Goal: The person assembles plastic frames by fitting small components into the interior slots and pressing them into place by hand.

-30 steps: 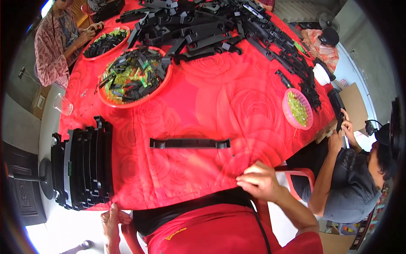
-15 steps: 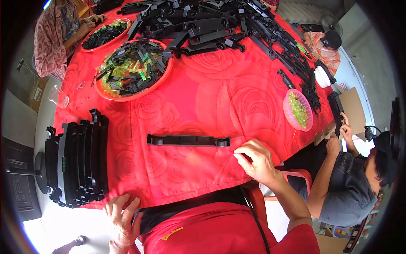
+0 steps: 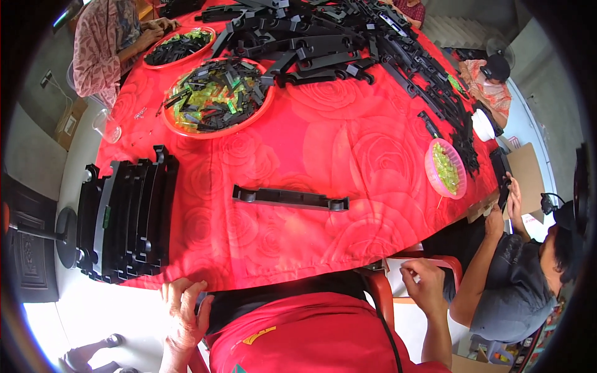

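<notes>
A long black plastic bar (image 3: 289, 199) lies alone on the red rose-patterned tablecloth (image 3: 348, 149) in front of me. My left hand (image 3: 183, 311) hangs below the near table edge with its fingers apart and nothing in it, just under a stack of black bars (image 3: 124, 217). Off the table to the right, my right hand (image 3: 426, 286) has its fingers curled beside the red chair frame (image 3: 382, 295). I see nothing in it.
A red bowl (image 3: 214, 96) of green and black pieces, a second red bowl (image 3: 177, 46) and a heap of black bars (image 3: 336, 37) sit further back. A pink bowl (image 3: 444, 168) is at right. A person (image 3: 516, 273) sits right; others sit far left (image 3: 102, 43) and far right (image 3: 491, 81).
My right hand drew back from the cloth's near edge and dropped beside the chair. My left hand rose toward the table edge. The view tilted so the table sits lower.
</notes>
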`<state>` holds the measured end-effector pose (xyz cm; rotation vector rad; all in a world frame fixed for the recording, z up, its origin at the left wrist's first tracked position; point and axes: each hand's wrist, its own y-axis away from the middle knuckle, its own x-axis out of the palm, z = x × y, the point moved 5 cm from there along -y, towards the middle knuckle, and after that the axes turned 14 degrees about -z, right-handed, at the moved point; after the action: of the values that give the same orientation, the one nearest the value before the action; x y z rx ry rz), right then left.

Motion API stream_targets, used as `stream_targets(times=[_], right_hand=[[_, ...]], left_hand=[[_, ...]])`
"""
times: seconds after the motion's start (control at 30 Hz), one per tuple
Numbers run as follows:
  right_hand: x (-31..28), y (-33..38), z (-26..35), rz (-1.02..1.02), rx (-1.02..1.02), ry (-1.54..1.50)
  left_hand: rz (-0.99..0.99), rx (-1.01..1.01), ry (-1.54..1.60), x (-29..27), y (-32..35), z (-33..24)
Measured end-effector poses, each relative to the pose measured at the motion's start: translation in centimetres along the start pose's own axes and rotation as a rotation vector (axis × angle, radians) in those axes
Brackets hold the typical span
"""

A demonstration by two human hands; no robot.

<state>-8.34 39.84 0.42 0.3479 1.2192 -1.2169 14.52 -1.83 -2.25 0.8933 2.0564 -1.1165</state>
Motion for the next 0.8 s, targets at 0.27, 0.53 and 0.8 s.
stream_targets(times=[0.27, 0.53, 0.8], right_hand=[[3.9, -11.2, 9.9, -0.106, -0.396, -0.224], [13.2, -14.7, 14.2, 0.074, -0.690, -0.410], [10.9, -12.8, 17.4, 0.123, -0.873, -0.436]], left_hand=[[-0.043, -0.020, 0.145, 0.2, -2.0, -0.7], [-0.084, 0.055, 0.268, 0.8, -5.1, -2.5], [0.218, 0.128, 0.336, 3.9, -13.2, -6.6]])
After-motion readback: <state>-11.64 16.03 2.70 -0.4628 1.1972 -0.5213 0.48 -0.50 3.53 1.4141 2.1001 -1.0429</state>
